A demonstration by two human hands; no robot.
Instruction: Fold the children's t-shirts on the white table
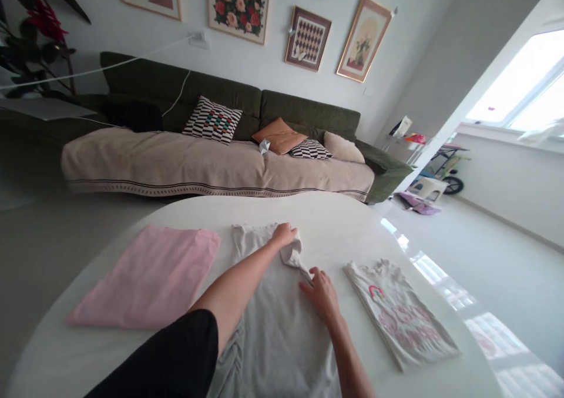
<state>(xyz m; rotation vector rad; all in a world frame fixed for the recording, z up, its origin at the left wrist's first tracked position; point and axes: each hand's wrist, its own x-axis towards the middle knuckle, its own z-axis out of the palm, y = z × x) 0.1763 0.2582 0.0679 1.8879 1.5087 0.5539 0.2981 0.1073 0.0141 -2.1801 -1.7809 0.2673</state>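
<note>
A light grey shirt [286, 321] lies spread on the white table in front of me, its lower part running out of the bottom of the view. Its upper right part is turned over into a rolled fold. At the far edge, my left hand [284, 235] is closed on the cloth, the arm reaching across the shirt. Lower on the right side, my right hand [324, 295] has thumb and fingertips around the end of that fold. A folded pink cloth [154, 277] lies to the left. On the right is a folded white T-shirt [403, 313] with a rainbow and pink lettering.
The rounded white table [343, 216] carries all the clothes. Behind it stands a long green sofa [308, 107] with a beige cover and several cushions. A plant [39, 39] rises at far left. A white stool [427, 187] and other items stand by the window.
</note>
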